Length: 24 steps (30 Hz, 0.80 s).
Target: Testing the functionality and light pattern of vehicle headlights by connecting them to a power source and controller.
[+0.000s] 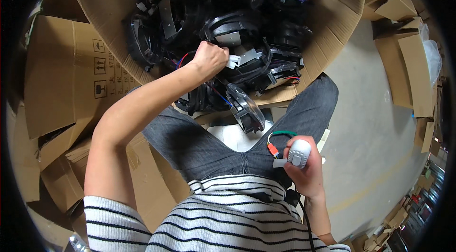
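My left hand [210, 58] reaches into a big cardboard box [332, 19] full of black plastic fan-like parts [237, 29] with red and blue wires. Its fingers are closed on a small white connector [232, 60] at one part's wire end. My right hand [304, 169] rests by my lap, closed around a small grey handheld device [299, 152]. A green wire loop [280, 134] with an orange clip and a white plug sits at that device's left side. A clear-faced black part [247, 107] leans at the box's near edge above my knees.
Flattened and stacked cardboard boxes [61, 76] lie to my left. More cartons [413, 67] line the right side beyond a grey concrete floor [375, 143]. My legs in grey jeans [209, 143] sit against the box.
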{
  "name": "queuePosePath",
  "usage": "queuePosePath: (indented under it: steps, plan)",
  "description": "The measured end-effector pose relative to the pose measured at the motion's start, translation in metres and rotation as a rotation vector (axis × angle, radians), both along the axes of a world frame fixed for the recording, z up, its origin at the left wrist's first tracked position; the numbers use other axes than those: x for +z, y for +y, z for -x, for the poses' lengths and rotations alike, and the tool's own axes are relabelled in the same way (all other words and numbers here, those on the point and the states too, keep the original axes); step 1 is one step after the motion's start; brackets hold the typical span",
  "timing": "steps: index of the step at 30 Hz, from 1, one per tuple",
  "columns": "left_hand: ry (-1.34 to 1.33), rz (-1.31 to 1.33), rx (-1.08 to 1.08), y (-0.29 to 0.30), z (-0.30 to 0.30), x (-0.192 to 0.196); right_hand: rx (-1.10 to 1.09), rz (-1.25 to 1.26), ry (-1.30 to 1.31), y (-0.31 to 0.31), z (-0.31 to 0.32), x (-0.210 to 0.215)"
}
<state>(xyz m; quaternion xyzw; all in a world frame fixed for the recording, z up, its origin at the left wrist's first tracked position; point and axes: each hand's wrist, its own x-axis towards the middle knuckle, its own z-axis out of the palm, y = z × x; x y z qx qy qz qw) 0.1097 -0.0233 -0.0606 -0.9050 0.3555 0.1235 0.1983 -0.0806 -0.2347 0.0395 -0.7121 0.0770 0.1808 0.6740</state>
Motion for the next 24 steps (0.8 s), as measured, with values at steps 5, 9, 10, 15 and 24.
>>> queuePosePath:
  steps: [5,9,10,15,24]
  plan:
    - [-0.072,-0.076,-0.065,0.014,-0.003,-0.01,0.057,-0.012,-0.012,0.006,0.0,0.0]
    - [-0.046,-0.239,-0.086,0.019,0.001,-0.002,0.055,0.015,-0.028,0.006,0.005,0.001]
    - [-0.047,-0.237,-0.088,0.017,0.002,0.009,0.053,0.017,-0.028,0.005,0.006,0.001]
    - [-0.013,0.531,0.149,0.033,0.014,0.064,0.023,-0.007,0.027,0.003,0.011,-0.001]
    - [0.502,1.885,0.805,0.035,0.054,0.115,0.071,0.066,0.005,0.008,0.004,0.0]
